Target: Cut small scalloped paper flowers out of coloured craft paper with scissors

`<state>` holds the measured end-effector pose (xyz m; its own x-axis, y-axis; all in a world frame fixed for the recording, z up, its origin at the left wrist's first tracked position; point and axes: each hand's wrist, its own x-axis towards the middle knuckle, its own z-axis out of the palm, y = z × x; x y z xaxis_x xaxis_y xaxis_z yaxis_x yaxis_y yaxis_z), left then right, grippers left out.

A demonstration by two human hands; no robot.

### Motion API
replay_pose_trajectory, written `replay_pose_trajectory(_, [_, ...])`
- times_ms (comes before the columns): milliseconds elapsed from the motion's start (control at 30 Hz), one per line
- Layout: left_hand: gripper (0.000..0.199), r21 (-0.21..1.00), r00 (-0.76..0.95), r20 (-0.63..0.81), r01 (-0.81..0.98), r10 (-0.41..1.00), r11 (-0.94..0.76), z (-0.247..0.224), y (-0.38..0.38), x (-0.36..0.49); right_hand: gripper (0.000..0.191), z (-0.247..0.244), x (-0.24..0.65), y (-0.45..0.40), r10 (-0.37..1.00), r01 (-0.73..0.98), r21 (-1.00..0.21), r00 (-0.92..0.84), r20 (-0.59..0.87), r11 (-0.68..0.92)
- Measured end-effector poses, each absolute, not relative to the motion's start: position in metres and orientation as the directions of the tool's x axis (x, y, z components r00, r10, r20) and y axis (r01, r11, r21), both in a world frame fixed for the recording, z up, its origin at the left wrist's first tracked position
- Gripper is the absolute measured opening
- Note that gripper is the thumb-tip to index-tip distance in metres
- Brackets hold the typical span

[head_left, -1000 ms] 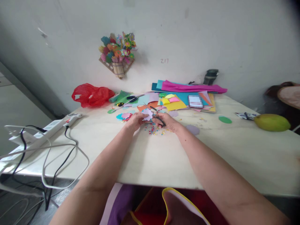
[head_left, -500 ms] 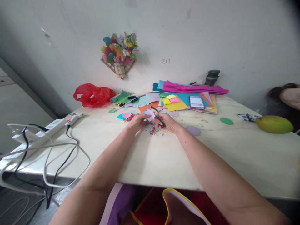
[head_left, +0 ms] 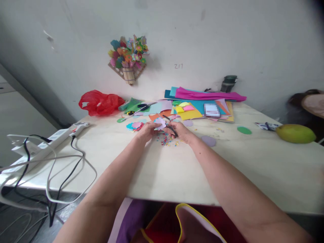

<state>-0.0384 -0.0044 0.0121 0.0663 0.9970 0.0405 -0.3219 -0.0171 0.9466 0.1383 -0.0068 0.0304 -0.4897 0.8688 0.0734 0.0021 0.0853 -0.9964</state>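
Between the fingers of my left hand (head_left: pixel 148 131) is a lilac paper flower (head_left: pixel 160 123) with a scalloped edge. My right hand (head_left: pixel 181 131) is closed around the dark handles of a pair of scissors (head_left: pixel 172 129), close to the flower's right side. Whether the blades touch the paper is too small to tell. Below both hands lies a scatter of small coloured paper scraps (head_left: pixel 167 139). Left of my left hand are cut paper flowers (head_left: pixel 134 126) in blue, pink and red. A lilac paper disc (head_left: pixel 208 140) lies right of my right hand.
Coloured paper sheets (head_left: pixel 191 114) and a phone-like blurred object (head_left: pixel 212 110) lie at the back. A red plastic bag (head_left: pixel 100 103) and second scissors (head_left: pixel 144 106) are left of them. A power strip (head_left: pixel 50 141) with cables is at left, a yellow-green fruit (head_left: pixel 295 133) at right.
The lilac flower has shifted and turned slightly in my left hand. My right hand with the scissors has stayed nearly in place.
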Motion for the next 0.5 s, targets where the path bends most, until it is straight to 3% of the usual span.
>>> replay_pose_trajectory(500, [0.020, 0.945, 0.042, 0.019, -0.327, 0.999, -0.004, 0.0099, -0.0021, -0.0412, 0.028, 0.0248, 0.1378, -0.0023, 0.875, 0.023, -0.995, -0.478, 0.075, 0.097])
